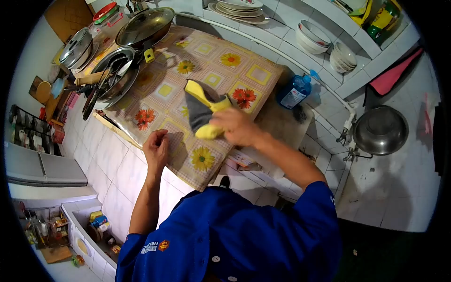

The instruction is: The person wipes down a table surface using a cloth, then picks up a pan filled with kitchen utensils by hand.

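Note:
A grey and yellow cleaning cloth lies bunched on the flowered tablecloth. My right hand is closed over its near right part and presses it against the table. Some of those fingers are hidden by the back of the hand. At the table's near left edge, my left hand is curled into a loose fist, apart from the cloth. Nothing shows in it.
A metal basin with utensils and a lidded pan crowd the table's far left. A blue bottle stands right of the table. Beyond are stacked bowls, plates, taps and a steel bowl.

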`<action>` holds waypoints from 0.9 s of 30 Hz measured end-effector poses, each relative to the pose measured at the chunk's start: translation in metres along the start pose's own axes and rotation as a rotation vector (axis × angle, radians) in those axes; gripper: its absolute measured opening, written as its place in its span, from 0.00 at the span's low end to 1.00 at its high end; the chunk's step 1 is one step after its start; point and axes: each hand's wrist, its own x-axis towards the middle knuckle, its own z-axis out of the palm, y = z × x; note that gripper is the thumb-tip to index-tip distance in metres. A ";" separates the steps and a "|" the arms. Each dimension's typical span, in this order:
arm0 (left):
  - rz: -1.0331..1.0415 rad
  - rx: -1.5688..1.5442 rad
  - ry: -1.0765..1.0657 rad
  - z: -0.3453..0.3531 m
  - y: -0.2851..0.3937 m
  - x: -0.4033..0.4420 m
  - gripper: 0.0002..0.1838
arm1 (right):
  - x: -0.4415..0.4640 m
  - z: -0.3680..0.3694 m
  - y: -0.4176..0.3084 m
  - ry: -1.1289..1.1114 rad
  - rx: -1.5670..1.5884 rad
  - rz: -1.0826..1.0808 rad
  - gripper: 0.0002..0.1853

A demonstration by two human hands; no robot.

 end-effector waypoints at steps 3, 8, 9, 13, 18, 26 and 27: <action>0.014 0.130 0.040 0.004 0.003 0.000 0.06 | 0.026 -0.038 0.031 0.250 0.192 0.453 0.16; 0.056 0.214 0.095 0.010 0.005 -0.001 0.05 | 0.017 -0.032 0.108 0.073 -0.350 0.387 0.27; 0.062 0.217 0.101 0.011 0.004 -0.001 0.05 | 0.022 -0.031 0.094 0.023 -0.224 0.392 0.27; 0.103 0.205 0.120 0.013 0.003 -0.003 0.05 | 0.010 -0.027 0.082 -0.018 -0.055 -0.018 0.16; 0.084 0.196 0.140 0.013 -0.001 -0.005 0.05 | 0.028 -0.039 0.137 0.150 -0.210 0.396 0.07; 0.112 0.189 0.139 0.015 0.004 -0.005 0.04 | 0.034 -0.004 0.054 0.079 -0.180 0.330 0.13; 0.112 0.175 0.139 0.015 0.004 -0.004 0.04 | 0.038 -0.004 0.026 -0.119 -0.196 0.409 0.16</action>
